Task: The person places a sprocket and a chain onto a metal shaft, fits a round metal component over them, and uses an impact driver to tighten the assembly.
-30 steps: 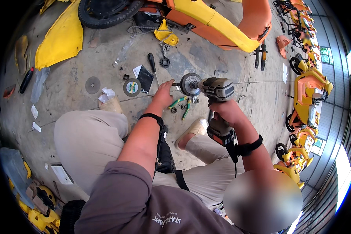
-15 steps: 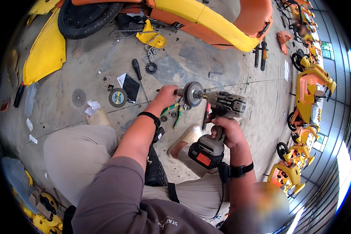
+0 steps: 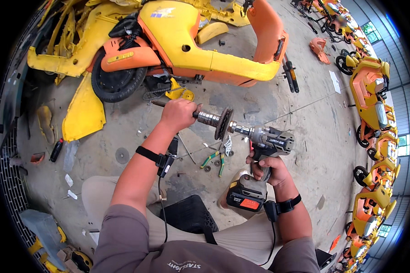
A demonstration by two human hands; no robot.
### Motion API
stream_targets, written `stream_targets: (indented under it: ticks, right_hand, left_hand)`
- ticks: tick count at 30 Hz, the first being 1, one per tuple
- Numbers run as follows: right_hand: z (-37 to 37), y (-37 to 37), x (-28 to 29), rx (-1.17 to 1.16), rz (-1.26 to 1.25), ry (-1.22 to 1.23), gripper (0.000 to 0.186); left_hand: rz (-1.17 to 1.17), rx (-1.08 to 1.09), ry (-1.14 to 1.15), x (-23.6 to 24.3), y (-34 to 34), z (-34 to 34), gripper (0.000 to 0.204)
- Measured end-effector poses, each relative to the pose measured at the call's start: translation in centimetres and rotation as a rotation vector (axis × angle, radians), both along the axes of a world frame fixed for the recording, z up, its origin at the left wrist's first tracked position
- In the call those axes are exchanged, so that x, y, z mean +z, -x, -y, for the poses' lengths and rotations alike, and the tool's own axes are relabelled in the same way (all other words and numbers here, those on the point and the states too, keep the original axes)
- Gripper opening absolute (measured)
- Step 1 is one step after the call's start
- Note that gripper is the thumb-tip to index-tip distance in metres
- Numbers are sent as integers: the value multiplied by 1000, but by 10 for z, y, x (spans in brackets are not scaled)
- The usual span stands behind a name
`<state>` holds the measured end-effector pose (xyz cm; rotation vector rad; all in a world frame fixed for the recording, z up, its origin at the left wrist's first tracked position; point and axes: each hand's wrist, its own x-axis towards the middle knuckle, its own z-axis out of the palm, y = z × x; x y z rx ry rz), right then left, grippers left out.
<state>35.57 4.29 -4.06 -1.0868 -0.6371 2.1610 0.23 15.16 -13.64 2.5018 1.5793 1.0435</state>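
My left hand (image 3: 180, 113) is closed around a metal shaft (image 3: 208, 118). A dark round disc (image 3: 224, 123) sits on the shaft to the right of the fist, seen nearly edge-on, and the shaft's thin end pokes out at the left. Gripped by its handle, a cordless impact wrench (image 3: 273, 141) is in my right hand (image 3: 269, 170). Its socket (image 3: 242, 129) points left and meets the shaft just beyond the disc. Green-handled pliers (image 3: 215, 159) lie on the floor below the shaft, by some small dark rings (image 3: 207, 168).
A yellow and orange scooter body (image 3: 182, 50) lies ahead, with a black wheel (image 3: 118, 77) at its left. Loose yellow panels (image 3: 83, 109) lie further left. Several scooters (image 3: 369, 98) line the right side. A black crate (image 3: 187, 214) is between my legs.
The view has tilted up, showing more of the scooter body. Both hands still hold the shaft and wrench, which now slope down to the right. The disc has turned more edge-on.
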Motion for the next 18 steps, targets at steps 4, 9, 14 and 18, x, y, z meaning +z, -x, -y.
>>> stream_targets:
  ticks: [4, 9, 14, 18]
  right_hand:
    - [16, 12, 23, 21, -155, -93, 48]
    - [37, 20, 49, 76, -374, -204, 51]
    - [57, 29, 79, 172, -634, -300, 50]
    - [74, 47, 105, 195, -485, -358, 52]
  left_hand:
    - [-182, -11, -83, 92, 32, 22, 15]
    - [-317, -2, -291, 235, 52, 72, 17]
    - [-345, -5, -599, 354, 40, 105, 24]
    - [-420, 118, -407, 340, 64, 138, 38]
